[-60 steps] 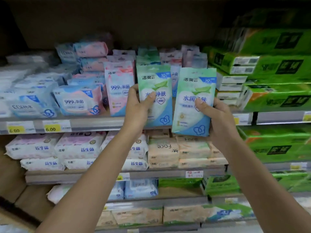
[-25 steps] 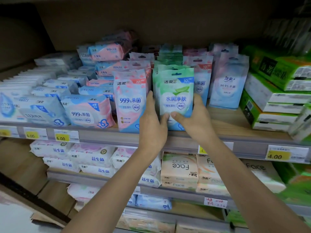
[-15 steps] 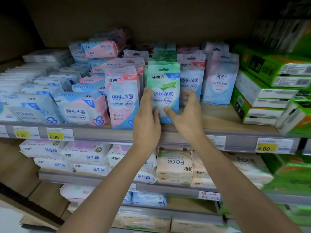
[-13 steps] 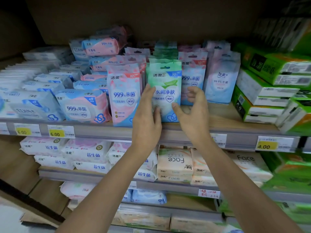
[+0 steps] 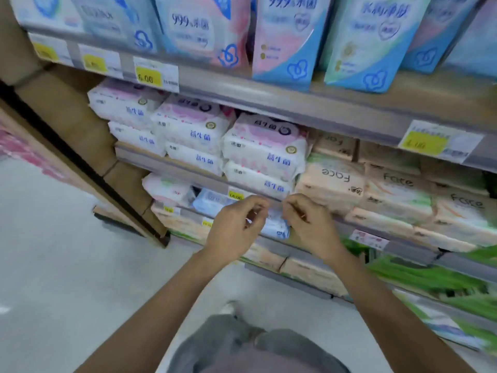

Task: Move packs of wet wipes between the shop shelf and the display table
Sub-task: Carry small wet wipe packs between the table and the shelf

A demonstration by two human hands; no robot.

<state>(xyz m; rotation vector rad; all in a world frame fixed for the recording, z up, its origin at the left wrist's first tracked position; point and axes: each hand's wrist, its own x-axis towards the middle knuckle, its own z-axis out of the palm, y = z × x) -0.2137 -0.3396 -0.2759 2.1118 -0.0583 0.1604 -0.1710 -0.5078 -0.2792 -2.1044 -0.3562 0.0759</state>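
Observation:
The green-and-blue wet wipes pack [image 5: 371, 36] stands upright on the top shelf [image 5: 269, 99], beside a pink-and-blue pack [image 5: 285, 36]. Neither hand touches it. My left hand [image 5: 236, 227] and my right hand [image 5: 309, 227] hang close together far below it, in front of the third shelf down. The fingers of both are loosely curled and hold nothing. A light blue pack [image 5: 274, 228] lies on that lower shelf just behind the gap between my hands.
White-and-pink packs [image 5: 263, 146] are stacked on the second shelf, with beige "Face" tissue packs [image 5: 330, 181] to their right. Green packs [image 5: 430, 275] fill the lower right. The shelf's brown end panel [image 5: 80, 135] stands left, with pale floor [image 5: 53, 265] beyond.
Both hands have let go of the green pack, which stays on the top shelf, and have dropped to the lower shelves. The view has tilted down and moved closer.

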